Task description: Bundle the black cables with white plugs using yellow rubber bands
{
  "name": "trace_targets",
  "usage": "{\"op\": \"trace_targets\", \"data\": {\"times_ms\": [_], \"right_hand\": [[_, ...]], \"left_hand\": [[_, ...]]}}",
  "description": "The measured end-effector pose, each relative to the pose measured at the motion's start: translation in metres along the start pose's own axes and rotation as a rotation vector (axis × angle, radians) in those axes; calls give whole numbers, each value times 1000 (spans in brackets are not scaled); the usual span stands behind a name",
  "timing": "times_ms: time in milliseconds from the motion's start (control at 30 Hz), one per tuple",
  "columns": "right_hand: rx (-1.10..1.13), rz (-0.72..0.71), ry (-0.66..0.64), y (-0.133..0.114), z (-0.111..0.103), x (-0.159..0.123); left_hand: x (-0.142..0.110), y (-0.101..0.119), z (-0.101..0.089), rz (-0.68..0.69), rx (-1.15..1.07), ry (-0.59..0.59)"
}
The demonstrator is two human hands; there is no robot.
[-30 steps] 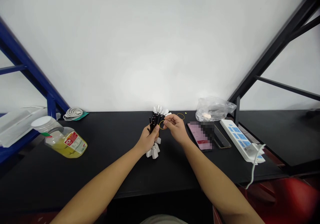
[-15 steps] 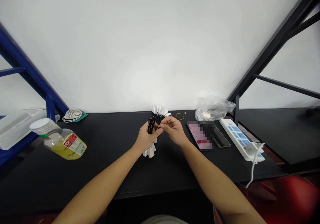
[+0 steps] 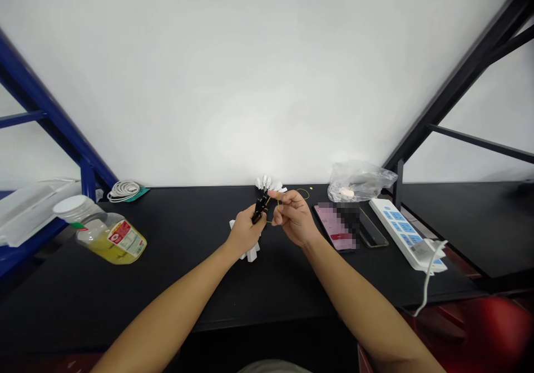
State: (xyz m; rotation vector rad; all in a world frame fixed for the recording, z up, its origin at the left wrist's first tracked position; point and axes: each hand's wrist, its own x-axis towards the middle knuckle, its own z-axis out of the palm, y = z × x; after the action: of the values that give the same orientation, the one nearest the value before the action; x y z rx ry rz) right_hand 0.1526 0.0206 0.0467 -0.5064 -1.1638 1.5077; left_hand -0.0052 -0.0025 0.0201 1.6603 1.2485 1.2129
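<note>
My left hand (image 3: pixel 242 233) is closed round a bundle of black cables (image 3: pixel 260 207), holding it above the black table. White plug ends (image 3: pixel 263 182) fan out beyond the bundle at the back. More white block-like ends (image 3: pixel 251 254) show below my left hand. My right hand (image 3: pixel 297 220) is just to the right, its index finger stretched toward the cables and the other fingers bent. A thin yellow rubber band (image 3: pixel 269 223) is hooked on its fingers and pulled taut from the bundle. How the band runs round the cables is partly hidden by my fingers.
Behind my right hand lies a loose yellow band (image 3: pixel 307 193). To the right are a phone with a lit screen (image 3: pixel 334 225), a dark phone (image 3: pixel 372 227), a clear plastic bag (image 3: pixel 362 179) and a power strip (image 3: pixel 403 231). A jar (image 3: pixel 110 238) and coiled white cable (image 3: pixel 123 190) stand left.
My right hand has gone from pinching close against the bundle to spread fingers pulling the rubber band out to the right. The cable bundle has tilted in my left hand.
</note>
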Motion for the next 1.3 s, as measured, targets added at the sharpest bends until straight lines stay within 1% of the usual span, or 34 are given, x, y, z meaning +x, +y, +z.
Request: {"op": "trace_targets", "data": {"times_ms": [67, 100, 167, 267, 367, 467, 533, 600, 633, 667, 700, 767, 800, 833, 867, 933, 1000, 1067, 1133, 1200, 1300], "right_hand": [[-10, -25, 52, 5, -3, 3], [-17, -48, 50, 7, -5, 4], [-37, -114, -3, 8, -7, 5], [-130, -231, -130, 5, -6, 1], [-364, -334, -217, -2, -1, -5], [-747, -486, -298, -8, 2, -8], [-1004, -653, -311, -10, 4, -9], [-1185, -825, -278, -12, 7, -11], [-1233, -890, -271, -13, 9, -13], [-1249, -925, -300, -14, 10, -15], [-1228, -930, -359, -15, 12, -16], [-1073, -868, -477, -16, 14, -19], [-964, -797, -502, -16, 13, -19], [-851, -705, -494, -15, 12, -18], [-743, -601, -452, -13, 10, -16], [-548, -405, -308, -7, 4, -11], [-357, -281, -132, 0, 0, -5], [-194, -174, -20, 6, -2, 0], [-91, -44, -9, 10, -1, 3], [-29, 85, -37, 11, 1, 4], [19, 203, -72, 11, 1, 5]], "left_hand": [[-2, 1, 1, 57, 75, -13], [-3, 2, 1, 82, 118, -19], [-3, 4, 1, 86, 184, -53], [-3, 11, 0, 75, 298, -95], [-3, 19, -1, 40, 450, -153], [-1, 18, -1, 10, 528, -180], [1, 13, -2, 13, 505, -167], [4, 7, -4, 22, 401, -115], [5, 4, -6, 27, 329, -81], [7, 2, -8, 27, 250, -45], [8, 1, -9, 25, 172, -13], [9, 0, -12, 23, 44, 29], [10, 1, -12, 16, -8, 35], [10, 1, -12, 3, -54, 32], [10, 1, -11, -15, -95, 21], [10, 0, -7, -56, -166, -15], [10, -3, -4, -91, -227, -48], [10, -4, -3, -112, -268, -70], [9, -5, -4, -108, -279, -77], [8, -5, -6, -64, -263, -72], [6, -7, -7, -2, -252, -16]]}}
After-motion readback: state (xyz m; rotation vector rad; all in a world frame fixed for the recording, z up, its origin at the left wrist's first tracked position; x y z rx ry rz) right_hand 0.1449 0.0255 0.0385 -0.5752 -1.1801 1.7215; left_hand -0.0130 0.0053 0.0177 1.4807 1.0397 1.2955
